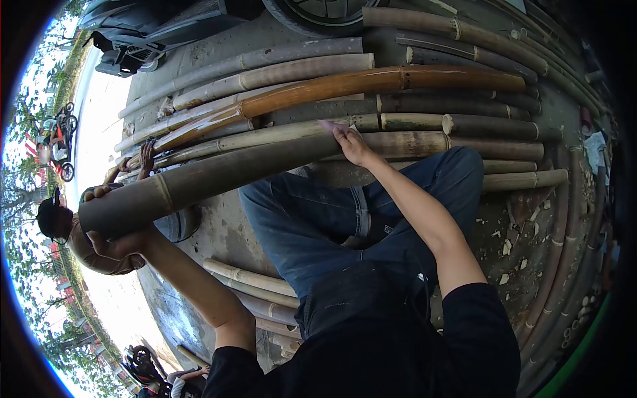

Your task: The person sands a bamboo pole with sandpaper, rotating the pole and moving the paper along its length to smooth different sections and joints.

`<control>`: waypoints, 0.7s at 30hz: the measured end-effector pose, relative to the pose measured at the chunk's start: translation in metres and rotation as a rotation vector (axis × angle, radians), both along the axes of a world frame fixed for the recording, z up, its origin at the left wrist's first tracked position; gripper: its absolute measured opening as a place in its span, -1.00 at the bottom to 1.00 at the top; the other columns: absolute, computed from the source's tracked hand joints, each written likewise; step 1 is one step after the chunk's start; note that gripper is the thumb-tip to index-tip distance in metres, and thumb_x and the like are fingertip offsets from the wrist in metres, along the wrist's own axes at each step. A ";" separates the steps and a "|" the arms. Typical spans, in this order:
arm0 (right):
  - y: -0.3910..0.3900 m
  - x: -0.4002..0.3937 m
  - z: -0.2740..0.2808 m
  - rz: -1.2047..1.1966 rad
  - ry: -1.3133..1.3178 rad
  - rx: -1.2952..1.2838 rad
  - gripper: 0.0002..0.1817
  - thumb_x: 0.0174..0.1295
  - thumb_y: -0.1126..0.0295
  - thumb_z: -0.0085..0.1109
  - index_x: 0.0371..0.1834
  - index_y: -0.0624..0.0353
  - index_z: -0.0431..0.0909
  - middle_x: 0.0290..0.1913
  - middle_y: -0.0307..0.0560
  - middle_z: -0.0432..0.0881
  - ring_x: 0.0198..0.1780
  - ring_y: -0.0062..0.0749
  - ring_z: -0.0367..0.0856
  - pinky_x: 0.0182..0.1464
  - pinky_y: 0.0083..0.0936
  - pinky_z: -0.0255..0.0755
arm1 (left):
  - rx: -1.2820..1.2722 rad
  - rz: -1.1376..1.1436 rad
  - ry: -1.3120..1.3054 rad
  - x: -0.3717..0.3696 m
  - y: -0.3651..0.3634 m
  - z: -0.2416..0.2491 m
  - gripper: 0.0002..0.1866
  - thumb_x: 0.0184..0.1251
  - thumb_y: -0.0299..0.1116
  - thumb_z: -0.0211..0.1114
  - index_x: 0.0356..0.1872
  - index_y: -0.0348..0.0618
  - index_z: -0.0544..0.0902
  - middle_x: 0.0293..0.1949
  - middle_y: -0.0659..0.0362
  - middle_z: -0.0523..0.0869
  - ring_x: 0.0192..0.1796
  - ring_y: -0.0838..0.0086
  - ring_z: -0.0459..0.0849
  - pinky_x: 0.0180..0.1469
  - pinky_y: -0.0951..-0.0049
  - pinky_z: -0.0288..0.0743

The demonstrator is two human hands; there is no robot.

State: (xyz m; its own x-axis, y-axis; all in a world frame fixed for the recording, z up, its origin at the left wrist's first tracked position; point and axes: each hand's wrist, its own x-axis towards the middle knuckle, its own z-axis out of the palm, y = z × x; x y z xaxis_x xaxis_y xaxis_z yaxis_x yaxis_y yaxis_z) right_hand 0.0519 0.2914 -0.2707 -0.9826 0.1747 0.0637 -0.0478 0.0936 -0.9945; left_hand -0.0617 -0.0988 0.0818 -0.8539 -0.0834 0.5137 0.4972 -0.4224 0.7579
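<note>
A thick, dark brown bamboo pole [219,174] slants across in front of me, its near end raised at the left. My left hand [119,244] is wrapped around that end from below, with fingertips showing on the upper edge. My right hand [353,146] pinches a small pinkish piece of sheet [330,126], perhaps sandpaper or cloth, against the pole's other part. What lies under the right fingers is hidden. A glossy orange-brown bamboo pole [318,91] lies beyond, across several paler poles.
At the left a person in a dark cap [50,215] has hands on the glossy pole. A motorbike wheel [318,16] stands at the top. Cut bamboo lengths [494,127] lie at the right, with chips [507,247] on the ground. More poles [252,277] lie beside my legs.
</note>
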 end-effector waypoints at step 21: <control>0.007 0.024 0.007 0.116 -0.311 -0.119 -0.38 0.71 -0.06 -0.29 0.63 0.08 0.29 0.56 0.21 0.39 0.67 -0.01 0.16 0.64 -0.29 0.04 | -0.004 0.028 0.001 -0.002 0.006 0.006 -0.20 0.21 0.16 0.21 0.25 -0.39 0.50 0.03 -0.15 0.65 0.11 0.04 0.68 0.27 -0.03 0.53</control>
